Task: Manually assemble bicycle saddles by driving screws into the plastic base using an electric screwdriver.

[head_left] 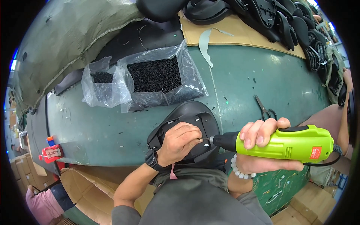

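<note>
My right hand (pixel 258 138) is wrapped round a lime-green corded electric screwdriver (pixel 285 144), held level with its black nose pointing left. Its thin bit ends at the fingertips of my left hand (pixel 180 139), which are pinched together. Whatever lies between those fingertips is too small or hidden to make out. Under both the left hand and the bit sits a black moulded part (pixel 198 108), rounded and seat-like, with its hollow, ribbed side up, at the table's near edge. My left hand covers part of it.
Clear plastic bags hold small black screws, a large bag (pixel 155 99) and a smaller one (pixel 108 90). Scissors (pixel 265 109) lie on the green table (pixel 247 82). A red bottle (pixel 51 153) stands left. Black moulded parts (pixel 262 15) are piled at far right, near another person's arm (pixel 344 123).
</note>
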### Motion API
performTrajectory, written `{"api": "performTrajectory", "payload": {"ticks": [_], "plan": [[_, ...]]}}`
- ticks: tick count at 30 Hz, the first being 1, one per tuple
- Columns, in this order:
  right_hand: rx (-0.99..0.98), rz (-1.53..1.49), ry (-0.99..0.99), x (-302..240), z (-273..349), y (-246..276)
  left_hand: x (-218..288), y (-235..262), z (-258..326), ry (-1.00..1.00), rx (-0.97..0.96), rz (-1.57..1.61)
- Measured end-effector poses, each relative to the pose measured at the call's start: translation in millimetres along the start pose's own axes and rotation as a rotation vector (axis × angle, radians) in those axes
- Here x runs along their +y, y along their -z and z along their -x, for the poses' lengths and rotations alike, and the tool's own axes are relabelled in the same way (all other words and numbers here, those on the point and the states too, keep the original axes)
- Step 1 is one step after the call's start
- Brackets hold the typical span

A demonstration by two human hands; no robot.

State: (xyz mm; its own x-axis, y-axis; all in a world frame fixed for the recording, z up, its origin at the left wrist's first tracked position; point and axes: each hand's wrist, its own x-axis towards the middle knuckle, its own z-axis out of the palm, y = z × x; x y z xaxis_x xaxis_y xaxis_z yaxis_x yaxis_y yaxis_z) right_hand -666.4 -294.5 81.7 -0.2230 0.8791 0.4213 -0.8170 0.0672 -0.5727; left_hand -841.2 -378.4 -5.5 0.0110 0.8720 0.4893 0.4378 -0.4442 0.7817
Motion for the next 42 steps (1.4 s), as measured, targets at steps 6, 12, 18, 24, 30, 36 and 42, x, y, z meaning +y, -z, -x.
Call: {"api": "performTrajectory", "payload": {"ticks": [6, 12, 18, 24, 30, 36, 42], "plan": [[-0.054, 0.078, 0.005, -2, 6, 3, 6, 3, -11, -0.044, -0.047, -0.076], [-0.171, 0.422, -0.056, 1, 24, 26, 6, 4, -4, -0.043, -0.187, -0.193], [-0.184, 0.304, -0.192, -1, 23, 14, 2, 0, 0, -0.044, -0.201, -0.252], [-0.123, 0.306, -0.184, 1, 22, 15, 2, 1, -2, -0.066, -0.182, -0.265], [-0.126, 0.372, -0.186, 17, 23, 15, 1, -1, 1, -0.061, -0.170, -0.287], [-0.229, 0.445, -0.178, 16, 26, 14, -2, -2, 3, -0.064, -0.128, -0.275], [-0.224, 0.320, 0.014, 6, 10, -10, -4, 1, 3, -0.104, -0.065, -0.192]]}}
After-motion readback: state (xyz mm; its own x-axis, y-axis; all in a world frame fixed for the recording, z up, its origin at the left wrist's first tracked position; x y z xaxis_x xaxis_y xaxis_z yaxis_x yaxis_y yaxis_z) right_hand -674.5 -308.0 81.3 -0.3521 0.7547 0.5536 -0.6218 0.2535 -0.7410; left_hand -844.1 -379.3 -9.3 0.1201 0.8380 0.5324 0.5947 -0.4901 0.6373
